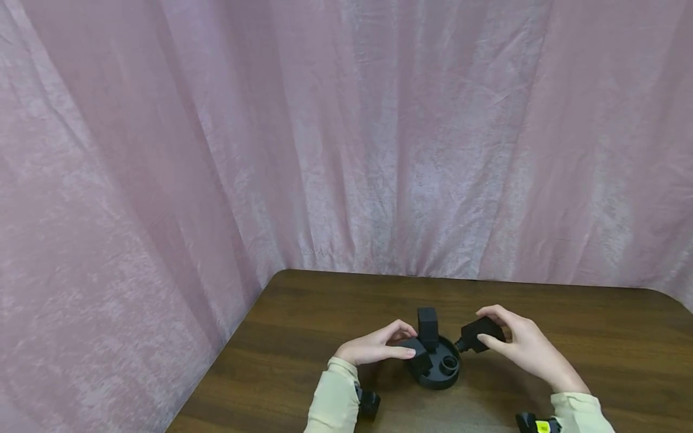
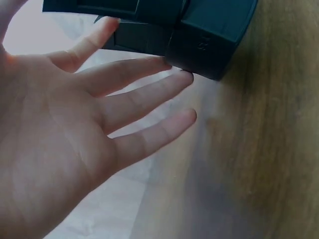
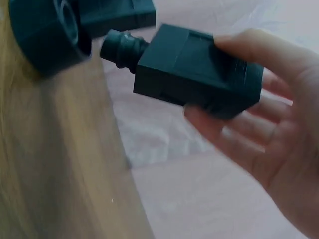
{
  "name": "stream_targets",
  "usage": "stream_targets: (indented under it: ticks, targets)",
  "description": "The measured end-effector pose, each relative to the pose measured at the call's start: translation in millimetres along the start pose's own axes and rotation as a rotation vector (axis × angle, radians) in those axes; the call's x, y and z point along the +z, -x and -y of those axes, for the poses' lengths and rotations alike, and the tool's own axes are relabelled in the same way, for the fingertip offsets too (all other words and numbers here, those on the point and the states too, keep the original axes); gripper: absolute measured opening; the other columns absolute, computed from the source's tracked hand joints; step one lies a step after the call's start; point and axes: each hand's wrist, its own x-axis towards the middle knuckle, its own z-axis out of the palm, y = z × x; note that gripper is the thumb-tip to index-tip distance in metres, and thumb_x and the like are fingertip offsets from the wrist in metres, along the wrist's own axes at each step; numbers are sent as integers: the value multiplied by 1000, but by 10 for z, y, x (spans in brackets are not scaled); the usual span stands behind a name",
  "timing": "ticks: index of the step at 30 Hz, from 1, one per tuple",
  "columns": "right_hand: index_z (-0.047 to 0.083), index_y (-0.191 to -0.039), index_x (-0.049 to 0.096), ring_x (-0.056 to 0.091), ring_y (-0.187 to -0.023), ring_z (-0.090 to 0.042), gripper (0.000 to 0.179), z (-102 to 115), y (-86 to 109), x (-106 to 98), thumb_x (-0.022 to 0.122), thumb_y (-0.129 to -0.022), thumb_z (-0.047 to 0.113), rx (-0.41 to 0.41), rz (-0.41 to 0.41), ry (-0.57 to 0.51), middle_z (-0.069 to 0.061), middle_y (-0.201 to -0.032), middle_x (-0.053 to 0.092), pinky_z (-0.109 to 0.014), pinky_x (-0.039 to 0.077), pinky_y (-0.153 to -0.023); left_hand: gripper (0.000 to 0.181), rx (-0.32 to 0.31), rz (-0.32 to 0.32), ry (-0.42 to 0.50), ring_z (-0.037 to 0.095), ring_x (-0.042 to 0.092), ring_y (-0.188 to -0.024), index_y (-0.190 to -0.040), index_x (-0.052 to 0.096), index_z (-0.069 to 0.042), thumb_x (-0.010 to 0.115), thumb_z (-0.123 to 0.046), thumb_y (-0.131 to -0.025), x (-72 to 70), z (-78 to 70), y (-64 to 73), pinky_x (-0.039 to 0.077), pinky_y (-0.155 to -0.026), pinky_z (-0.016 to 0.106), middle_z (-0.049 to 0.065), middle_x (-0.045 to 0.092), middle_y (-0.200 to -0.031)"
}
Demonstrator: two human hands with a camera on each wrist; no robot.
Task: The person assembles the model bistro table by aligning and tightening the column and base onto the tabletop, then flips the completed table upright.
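Note:
A round black base (image 1: 437, 383) with a raised threaded socket (image 1: 449, 364) is held tilted over the wooden table. Two black rectangular blocks are in it: an upright block (image 1: 428, 326) at the back and a left block (image 1: 422, 362) leaning outward. My left hand (image 1: 375, 347) pinches the left block between thumb and fingertips; its other fingers (image 2: 144, 104) extend below. In my right hand (image 1: 527, 347) is a separate black block with a threaded neck (image 3: 194, 69), gripped by thumb and fingers. Its neck (image 3: 122, 50) points at the base, apart from it in the right wrist view.
The brown wooden table (image 1: 303, 313) spreads around the hands, and pink curtains (image 1: 346, 150) hang behind its far edge and along its left side. A black wrist camera (image 1: 369, 404) is strapped to the left wrist, another (image 1: 527, 423) to the right.

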Motion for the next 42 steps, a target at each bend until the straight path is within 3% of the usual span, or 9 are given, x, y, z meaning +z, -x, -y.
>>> stream_targets:
  ticks: [4,8,14,23,28,35,42]
  targets:
    - [24,-110,53,61,-85,-3,37,104,-28,40,70,-77,25,-85,54,-77,4,-100,64,-23,50,-70,33,42,-42,6,10,50,-111,-117,43,-31,52,-43,-87,0,20,-15,40,-89,28,-8,52,-117]
    - [24,-112,52,61,-90,-4,44,159,-51,87,73,-74,22,-137,74,-58,8,-104,62,-25,50,-75,33,98,-78,-3,14,56,-95,-121,42,-31,48,-41,-90,4,20,-44,43,-82,26,-5,54,-109]
    - [19,-108,58,59,-90,-2,45,195,-53,97,76,-68,13,-191,89,-30,11,-101,61,-22,50,-72,31,190,-64,35,5,53,-101,-125,43,-32,43,-32,-94,13,2,-94,45,-86,26,-7,49,-122]
    - [20,-108,61,57,-94,-2,47,231,-50,74,77,-66,10,-317,89,2,11,-104,60,-20,47,-70,28,166,-57,12,2,53,-102,-120,50,-34,40,-38,-94,-3,1,-118,45,-87,30,-10,53,-119]
    - [20,-111,60,55,-95,-1,47,250,-44,61,74,-68,9,-344,147,-34,9,-106,58,-19,46,-72,29,171,-74,-28,2,52,-105,-118,49,-37,51,-38,-89,13,17,-102,42,-88,24,-13,53,-120]
    - [21,-115,58,54,-92,0,42,263,-25,28,70,-75,12,-332,289,-116,8,-106,59,-20,46,-68,35,172,-90,-56,6,50,-111,-119,48,-39,57,-37,-86,25,14,-80,38,-92,27,-17,49,-125]
    - [16,-126,50,51,-106,0,56,237,-6,-38,62,-75,-3,-274,463,-201,-2,-117,55,-20,47,-75,39,160,-118,-96,8,48,-113,-122,45,-42,57,-38,-85,26,29,-71,38,-92,29,-19,48,-126]
